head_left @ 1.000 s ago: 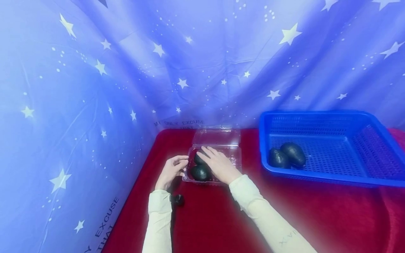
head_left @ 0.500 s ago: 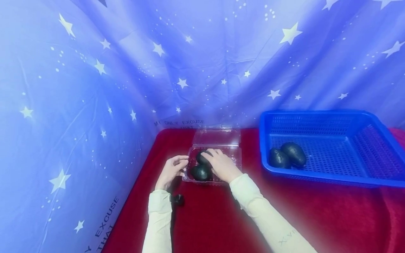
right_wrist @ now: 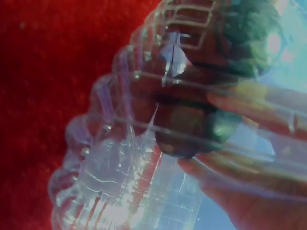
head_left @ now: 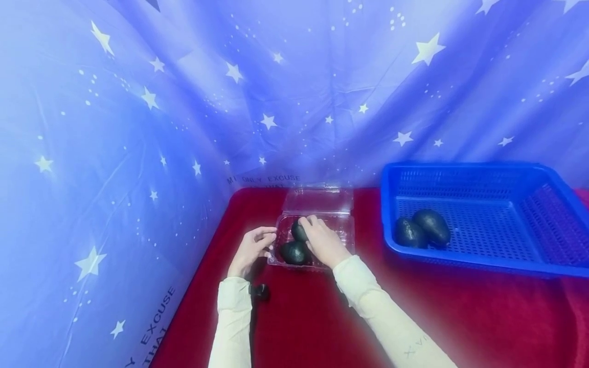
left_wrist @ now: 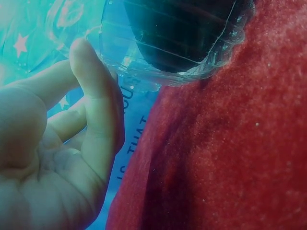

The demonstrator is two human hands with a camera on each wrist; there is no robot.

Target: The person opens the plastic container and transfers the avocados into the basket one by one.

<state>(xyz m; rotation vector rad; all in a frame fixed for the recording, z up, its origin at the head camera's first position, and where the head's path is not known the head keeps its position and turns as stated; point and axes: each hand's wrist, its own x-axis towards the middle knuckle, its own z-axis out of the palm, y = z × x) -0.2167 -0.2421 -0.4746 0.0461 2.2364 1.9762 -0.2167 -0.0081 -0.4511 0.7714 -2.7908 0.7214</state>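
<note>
A clear plastic clamshell (head_left: 340, 230) lies with its lid (head_left: 317, 200) folded back, two dark green avocados in its left half. My right hand (head_left: 323, 244) reaches into it and grips the rear avocado (head_left: 298, 231). Through the clear wall in the right wrist view, the fingers (right_wrist: 259, 105) lie on both sides of that fruit. The front avocado (head_left: 293, 253) rests close beside it. At the clamshell's left rim, my left hand (head_left: 250, 250) pinches the edge with bent fingers (left_wrist: 98, 110), next to the wall in the left wrist view.
To the right stands a blue perforated basket (head_left: 478, 263) holding two more avocados (head_left: 431, 227). Red cloth (head_left: 303, 327) covers the table. Blue star-printed curtains (head_left: 294, 102) hang behind and to the left. A small black device (head_left: 262, 292) sits beside the left wrist.
My right hand's fingers have drawn back and curled around the rear avocado, which has shifted slightly right. The left hand stays at the rim. The head view has shifted a little.
</note>
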